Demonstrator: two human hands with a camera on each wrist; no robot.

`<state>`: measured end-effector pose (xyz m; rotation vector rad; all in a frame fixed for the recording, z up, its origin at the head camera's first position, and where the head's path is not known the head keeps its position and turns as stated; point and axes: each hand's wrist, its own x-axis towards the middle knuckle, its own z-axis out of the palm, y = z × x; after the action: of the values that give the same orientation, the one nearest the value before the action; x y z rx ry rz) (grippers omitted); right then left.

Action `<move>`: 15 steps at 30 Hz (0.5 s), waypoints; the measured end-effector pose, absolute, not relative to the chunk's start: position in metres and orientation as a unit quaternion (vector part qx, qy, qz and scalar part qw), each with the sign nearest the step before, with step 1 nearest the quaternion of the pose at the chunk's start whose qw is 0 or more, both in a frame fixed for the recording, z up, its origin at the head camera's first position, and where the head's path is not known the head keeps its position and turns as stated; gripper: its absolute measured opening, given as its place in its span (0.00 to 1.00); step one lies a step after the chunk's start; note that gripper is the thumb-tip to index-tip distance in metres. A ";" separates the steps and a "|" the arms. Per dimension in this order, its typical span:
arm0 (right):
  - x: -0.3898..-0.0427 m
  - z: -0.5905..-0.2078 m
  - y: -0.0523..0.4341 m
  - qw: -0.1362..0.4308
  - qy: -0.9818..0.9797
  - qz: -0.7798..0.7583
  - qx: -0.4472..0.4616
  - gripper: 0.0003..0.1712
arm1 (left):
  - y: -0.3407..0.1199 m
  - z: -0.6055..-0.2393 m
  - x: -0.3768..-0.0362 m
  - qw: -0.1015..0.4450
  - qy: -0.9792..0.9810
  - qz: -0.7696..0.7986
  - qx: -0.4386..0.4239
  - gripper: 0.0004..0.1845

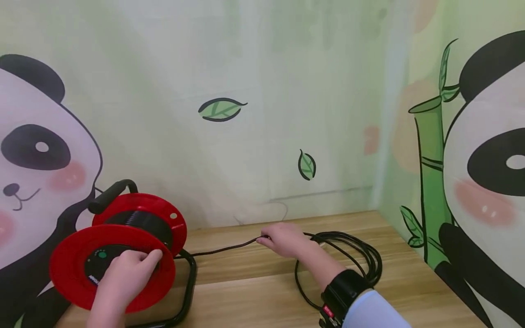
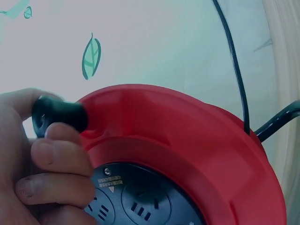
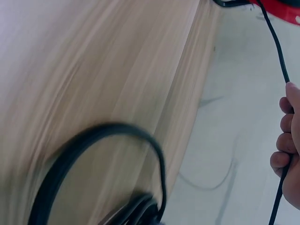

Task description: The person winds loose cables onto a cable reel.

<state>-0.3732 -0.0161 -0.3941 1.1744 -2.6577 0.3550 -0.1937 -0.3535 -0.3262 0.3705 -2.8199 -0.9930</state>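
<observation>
Head view: red cable reel (image 1: 119,248) at the table's (image 1: 254,291) near left, left hand (image 1: 125,273) on its face; right hand (image 1: 285,240) pinches the black cable (image 1: 221,248) mid-table, loose coils (image 1: 348,255) to its right; the coils may knot if drawn in fast. Left wrist view: fingers (image 2: 56,157) curl round the black crank knob (image 2: 58,115); a slip could stall winding; right wrist view: fingers (image 3: 286,140) close on the cable, which may slide through.

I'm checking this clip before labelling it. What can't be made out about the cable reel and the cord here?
- Reel face, head view: the left hand covers its sockets and crank knob.
- Socket panel, left wrist view: cut off by the bottom edge; the label is too small to read.
- Loose cable coil, right wrist view: motion-blurred, so loops can't be counted.
- Cord's plug end: not findable in the coil, head view.
</observation>
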 end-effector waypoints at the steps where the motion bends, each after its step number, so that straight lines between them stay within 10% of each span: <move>1: -0.371 -0.391 -0.022 0.107 -0.903 0.115 0.400 0.19 | -0.354 -0.327 -0.195 0.048 -0.936 -0.326 0.120 0.25; 15: -0.353 -0.381 -0.080 0.114 -0.916 0.060 0.380 0.19 | -0.365 -0.366 -0.203 -0.082 -0.926 -0.360 0.080 0.16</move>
<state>-0.3526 -0.0797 -0.3809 1.1152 -2.6864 0.1751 -0.2030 -0.3646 -0.3656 0.2649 -3.0704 -1.1939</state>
